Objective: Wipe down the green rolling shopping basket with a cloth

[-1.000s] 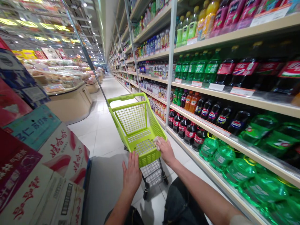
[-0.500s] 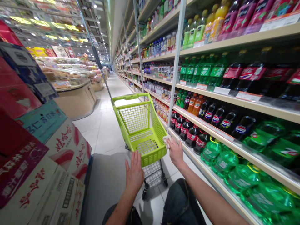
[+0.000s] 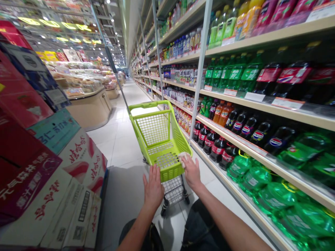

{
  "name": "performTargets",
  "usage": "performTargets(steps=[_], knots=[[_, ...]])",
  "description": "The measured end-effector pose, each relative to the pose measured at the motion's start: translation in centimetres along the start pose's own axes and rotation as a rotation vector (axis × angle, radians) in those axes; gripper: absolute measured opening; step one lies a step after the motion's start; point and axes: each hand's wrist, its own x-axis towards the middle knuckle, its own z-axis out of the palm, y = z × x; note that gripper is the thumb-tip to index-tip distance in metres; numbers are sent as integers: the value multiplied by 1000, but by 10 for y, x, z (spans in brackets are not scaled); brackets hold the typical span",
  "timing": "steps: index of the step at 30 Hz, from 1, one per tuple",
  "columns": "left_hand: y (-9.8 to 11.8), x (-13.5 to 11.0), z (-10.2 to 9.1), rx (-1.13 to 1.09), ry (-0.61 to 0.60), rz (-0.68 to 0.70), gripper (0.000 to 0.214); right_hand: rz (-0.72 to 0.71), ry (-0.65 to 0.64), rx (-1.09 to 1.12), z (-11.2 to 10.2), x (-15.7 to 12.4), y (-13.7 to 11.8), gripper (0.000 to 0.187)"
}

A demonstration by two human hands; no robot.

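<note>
Lime-green plastic makes up the small basket-style shopping cart (image 3: 171, 173) that stands on the pale tiled floor (image 3: 123, 150) directly ahead of the person, its low end nearest and its handle bar (image 3: 149, 105) at the far side. The right hand (image 3: 192, 172) pinches a crumpled whitish cloth (image 3: 184, 158) against the near right corner of the basket; the fingers partly hide where cloth and rim meet. The left hand (image 3: 154, 188) holds nothing visible: its fingers lie extended, thumb apart, with the tips seemingly resting on the near left corner.

Work with the cloth on the near rim looks to be under way. How much of the basket has been gone over, and how much is left, cannot be told, since the plastic looks alike throughout.

Beneath the basket is a grey wire rack (image 3: 175, 191) on dark wheels. A slim metal pole (image 3: 110, 57) slants up from the cart's far left side. To the right run long beige shelves (image 3: 261, 107) of dark cola bottles (image 3: 218, 150) and large green plastic bottles (image 3: 274, 193); to the left rise stacked white-and-red cardboard cartons (image 3: 83, 157).
</note>
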Motion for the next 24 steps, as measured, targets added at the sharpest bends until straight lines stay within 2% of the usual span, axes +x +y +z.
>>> performTargets(steps=[3, 5, 7, 10, 12, 16, 18, 20, 22, 24], knots=[[1, 0, 1, -23, 8, -4, 66, -225, -43, 100, 13, -13, -32, 45], [-2, 0, 0, -39, 13, 12, 65, -308, -57, 140, 17, -15, -42, 43], [-6, -1, 0, -60, 36, 34, 64, -262, -39, 129, 15, -9, -34, 43], [-11, -3, 5, -111, 103, 41, 66, -60, 16, 64, 7, 3, -14, 46], [-12, -4, 11, -145, 144, 37, 68, -20, 21, 55, 7, 3, -13, 47], [-15, -3, 17, -156, 176, 42, 64, -263, -31, 130, 16, -11, -40, 45], [-18, -3, 15, -145, 163, 61, 60, -314, -44, 135, 16, -13, -40, 44], [-21, -2, 12, -132, 147, 85, 58, -245, -24, 105, 10, -7, -23, 44], [-23, -2, 9, -119, 141, 92, 57, -92, 25, 51, 2, 2, 0, 45], [-21, -1, 7, -106, 143, 81, 55, 27, 60, 15, -3, 7, 11, 46]])
